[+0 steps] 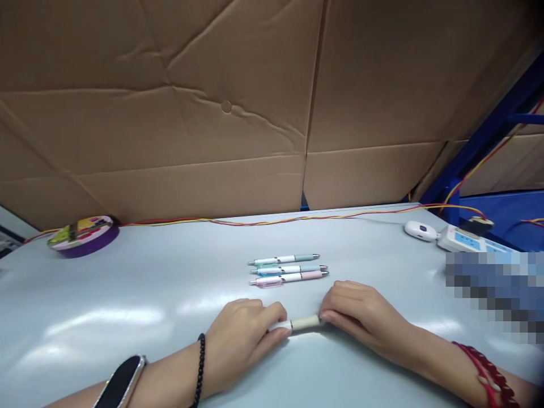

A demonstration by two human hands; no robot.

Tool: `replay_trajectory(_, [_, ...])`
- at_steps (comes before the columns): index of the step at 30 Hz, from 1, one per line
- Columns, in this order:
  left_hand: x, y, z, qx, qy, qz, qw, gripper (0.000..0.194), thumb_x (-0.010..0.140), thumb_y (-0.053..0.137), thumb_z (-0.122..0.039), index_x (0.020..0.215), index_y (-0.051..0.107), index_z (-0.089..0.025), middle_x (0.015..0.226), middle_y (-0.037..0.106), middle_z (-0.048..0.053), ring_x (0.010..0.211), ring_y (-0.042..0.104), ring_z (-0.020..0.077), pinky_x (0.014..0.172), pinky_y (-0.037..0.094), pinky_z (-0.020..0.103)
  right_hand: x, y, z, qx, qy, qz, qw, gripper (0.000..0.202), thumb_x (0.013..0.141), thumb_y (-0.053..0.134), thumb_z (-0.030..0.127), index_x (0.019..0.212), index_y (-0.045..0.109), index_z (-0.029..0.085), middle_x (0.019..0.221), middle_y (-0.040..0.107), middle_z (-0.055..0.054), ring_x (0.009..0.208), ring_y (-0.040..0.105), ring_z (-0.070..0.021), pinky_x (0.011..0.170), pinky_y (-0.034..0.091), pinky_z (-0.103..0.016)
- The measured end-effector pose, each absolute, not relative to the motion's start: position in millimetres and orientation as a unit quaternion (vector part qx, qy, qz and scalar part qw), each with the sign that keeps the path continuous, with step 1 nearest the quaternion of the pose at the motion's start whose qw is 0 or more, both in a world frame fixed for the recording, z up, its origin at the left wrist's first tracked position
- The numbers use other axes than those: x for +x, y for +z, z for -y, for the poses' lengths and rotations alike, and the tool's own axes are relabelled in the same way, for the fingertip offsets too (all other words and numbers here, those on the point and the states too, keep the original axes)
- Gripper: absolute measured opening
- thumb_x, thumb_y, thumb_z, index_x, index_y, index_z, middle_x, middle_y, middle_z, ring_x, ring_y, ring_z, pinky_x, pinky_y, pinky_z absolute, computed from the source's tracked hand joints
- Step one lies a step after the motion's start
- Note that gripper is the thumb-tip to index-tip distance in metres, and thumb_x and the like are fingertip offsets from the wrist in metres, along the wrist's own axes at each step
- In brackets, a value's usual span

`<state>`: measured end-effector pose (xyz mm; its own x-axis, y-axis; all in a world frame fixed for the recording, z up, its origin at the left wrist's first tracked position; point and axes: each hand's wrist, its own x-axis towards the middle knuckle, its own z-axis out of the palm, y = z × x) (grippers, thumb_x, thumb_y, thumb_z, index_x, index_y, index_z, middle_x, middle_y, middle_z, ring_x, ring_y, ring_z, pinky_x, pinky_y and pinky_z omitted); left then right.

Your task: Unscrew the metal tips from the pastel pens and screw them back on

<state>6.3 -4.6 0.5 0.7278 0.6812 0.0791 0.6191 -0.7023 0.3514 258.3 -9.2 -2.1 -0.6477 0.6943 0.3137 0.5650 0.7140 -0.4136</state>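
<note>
Both hands rest on a pale grey table (127, 294) and hold one pen (302, 323) between them, lying flat. My left hand (244, 334) grips its white end. My right hand (361, 314) grips the other end, past the beige grip section. Just beyond the hands, three pens lie side by side: one with a grey-green grip (284, 259), one with a blue grip (289, 268), one with a pink grip (289, 277), all tips pointing right.
A purple round tin (84, 233) sits at the far left. A red and yellow twisted wire (255, 222) runs along the table's back edge to a white power strip (465, 239) and a white device (420, 230) at right. Cardboard sheets (212, 113) form the back wall.
</note>
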Motion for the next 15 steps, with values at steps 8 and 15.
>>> replay_trajectory(8, [6.7, 1.3, 6.4, 0.920, 0.096, -0.356, 0.136, 0.045, 0.102, 0.016, -0.041, 0.087, 0.053, -0.021, 0.062, 0.057, 0.001, 0.054, 0.052, 0.0193, 0.053, 0.035, 0.028, 258.2, -10.3, 11.3, -0.335, 0.050, 0.906, 0.254, 0.022, 0.098, 0.042, 0.030, 0.093, 0.061, 0.020, 0.073, 0.065, -0.002, 0.064, 0.054, -0.0161, 0.060, 0.041, -0.030])
replay_trajectory(15, [6.8, 1.6, 6.3, 0.924, 0.090, -0.350, 0.124, 0.043, 0.101, 0.016, -0.040, 0.086, 0.052, -0.021, 0.066, 0.060, 0.002, 0.056, 0.053, 0.0196, 0.054, 0.037, 0.028, 255.4, -4.5, 14.5, -0.353, 0.105, 0.892, 0.263, 0.018, 0.094, 0.049, 0.030, 0.081, 0.056, 0.020, 0.072, 0.061, -0.001, 0.065, 0.053, -0.0150, 0.059, 0.041, -0.026])
